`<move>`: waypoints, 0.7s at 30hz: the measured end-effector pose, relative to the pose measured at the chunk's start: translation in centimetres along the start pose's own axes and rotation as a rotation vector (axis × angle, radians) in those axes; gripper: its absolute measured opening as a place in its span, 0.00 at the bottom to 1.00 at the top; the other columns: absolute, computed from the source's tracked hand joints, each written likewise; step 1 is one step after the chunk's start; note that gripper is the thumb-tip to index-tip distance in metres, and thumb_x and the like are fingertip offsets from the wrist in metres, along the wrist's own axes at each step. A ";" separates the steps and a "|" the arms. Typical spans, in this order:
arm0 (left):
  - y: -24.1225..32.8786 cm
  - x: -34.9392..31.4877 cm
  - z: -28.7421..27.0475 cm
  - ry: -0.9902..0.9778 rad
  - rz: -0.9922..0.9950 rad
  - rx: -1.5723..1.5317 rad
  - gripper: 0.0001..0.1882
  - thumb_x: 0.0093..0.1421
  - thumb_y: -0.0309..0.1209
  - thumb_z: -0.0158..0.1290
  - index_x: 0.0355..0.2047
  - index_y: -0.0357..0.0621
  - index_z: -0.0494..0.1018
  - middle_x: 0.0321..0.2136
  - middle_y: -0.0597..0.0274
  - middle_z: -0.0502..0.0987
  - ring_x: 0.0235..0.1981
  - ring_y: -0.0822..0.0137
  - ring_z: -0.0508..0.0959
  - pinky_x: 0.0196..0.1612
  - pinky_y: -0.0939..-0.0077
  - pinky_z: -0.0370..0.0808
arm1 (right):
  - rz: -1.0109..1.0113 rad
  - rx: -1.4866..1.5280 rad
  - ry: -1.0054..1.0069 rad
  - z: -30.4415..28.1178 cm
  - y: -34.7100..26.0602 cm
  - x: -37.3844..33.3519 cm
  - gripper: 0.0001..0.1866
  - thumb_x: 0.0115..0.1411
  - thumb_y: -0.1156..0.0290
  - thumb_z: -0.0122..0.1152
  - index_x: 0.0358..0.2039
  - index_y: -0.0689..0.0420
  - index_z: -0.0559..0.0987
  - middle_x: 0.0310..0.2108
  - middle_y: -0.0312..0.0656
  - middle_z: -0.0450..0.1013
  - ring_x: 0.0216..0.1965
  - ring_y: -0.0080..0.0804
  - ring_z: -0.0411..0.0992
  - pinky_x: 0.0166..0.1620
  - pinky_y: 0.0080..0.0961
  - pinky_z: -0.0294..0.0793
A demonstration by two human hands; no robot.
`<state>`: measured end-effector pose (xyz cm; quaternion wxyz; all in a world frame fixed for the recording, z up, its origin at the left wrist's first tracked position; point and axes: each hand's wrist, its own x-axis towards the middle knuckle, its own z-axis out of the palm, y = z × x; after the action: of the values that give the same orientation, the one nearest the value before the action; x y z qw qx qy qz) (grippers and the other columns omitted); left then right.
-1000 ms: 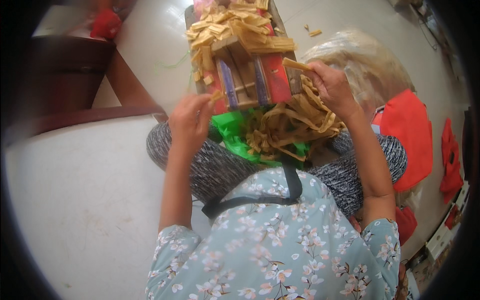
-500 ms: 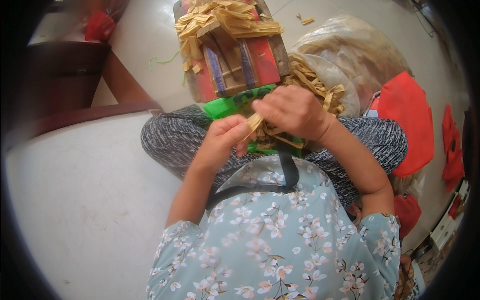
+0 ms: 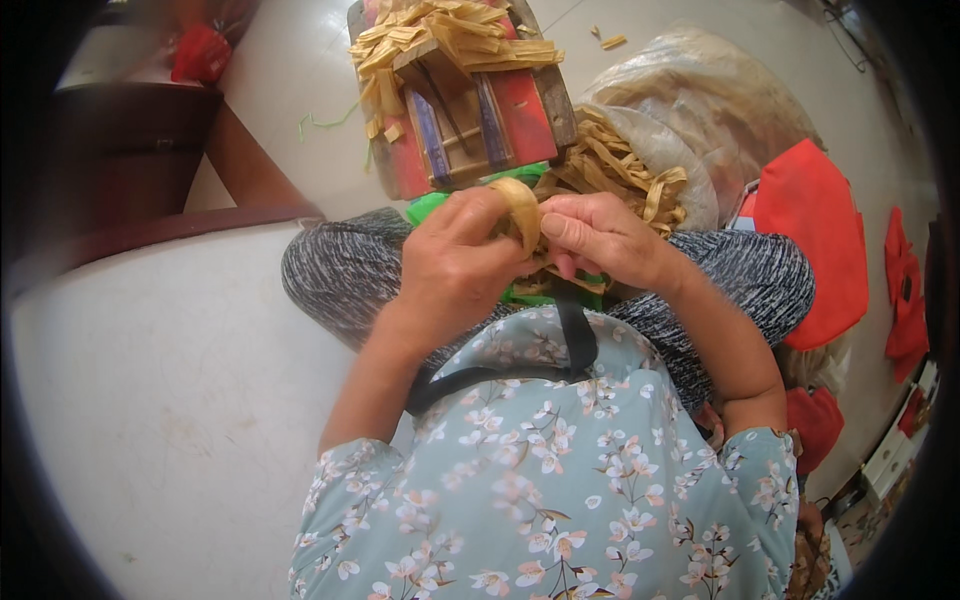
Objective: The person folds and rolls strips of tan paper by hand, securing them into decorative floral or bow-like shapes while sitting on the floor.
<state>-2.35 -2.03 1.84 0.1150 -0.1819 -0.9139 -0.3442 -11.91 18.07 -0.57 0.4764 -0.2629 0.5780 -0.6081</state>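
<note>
A flat, straw-yellow strip (image 3: 522,208) is bent into a curved loop between my hands, above my lap. My left hand (image 3: 455,255) is closed round it, with its back turned up. At the strip's right side, my right hand (image 3: 610,238) is closed in a pinch against it; the fingertips are partly hidden. Beneath the hands, more strips and a green plastic bag (image 3: 530,175) show between my knees. Just beyond stands a red-and-wood board (image 3: 525,110) with a wooden block (image 3: 432,75) and two purple bands, a pile of folded yellow strips (image 3: 450,35) at its far end.
Right of the board, a large translucent sack (image 3: 700,95) spills loose strips (image 3: 625,165). Red cloth pieces (image 3: 810,245) lie at the right. A dark wooden piece of furniture (image 3: 140,150) stands at the far left, and a few scraps (image 3: 612,42) dot the pale floor.
My left hand has moved up and forward and turned its back upward. The right hand has dropped slightly and turned. The strip between them has gone from a short folded piece to a rounded loop.
</note>
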 end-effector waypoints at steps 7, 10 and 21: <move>0.8 0.0 1.5 0.024 0.091 0.230 0.08 0.45 0.28 0.65 0.28 0.50 0.81 0.42 0.66 0.78 0.34 0.64 0.78 0.37 0.70 0.77 | 0.150 0.289 0.057 0.3 0.7 0.2 0.11 0.67 0.64 0.60 0.32 0.59 0.79 0.22 0.32 0.73 0.21 0.15 0.67 0.24 0.14 0.65; 0.7 -0.2 1.8 0.151 0.096 0.359 0.08 0.46 0.28 0.63 0.30 0.50 0.82 0.49 0.63 0.77 0.46 0.61 0.77 0.48 0.66 0.76 | 0.105 0.542 0.098 0.1 0.8 0.2 0.09 0.65 0.67 0.62 0.32 0.59 0.79 0.22 0.31 0.72 0.21 0.15 0.67 0.26 0.14 0.66; -1.3 -1.5 2.8 0.342 -0.172 0.081 0.13 0.49 0.21 0.60 0.35 0.50 0.81 0.47 0.60 0.80 0.43 0.58 0.80 0.57 0.53 0.70 | 0.149 0.473 0.140 -0.2 1.1 0.8 0.11 0.53 0.80 0.59 0.39 0.57 0.75 0.29 0.29 0.71 0.22 0.11 0.63 0.23 0.09 0.59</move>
<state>-1.78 -1.45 -1.45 0.2459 -0.0372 -0.9063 -0.3416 -12.07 17.62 -1.82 0.5271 -0.0583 0.4688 -0.7064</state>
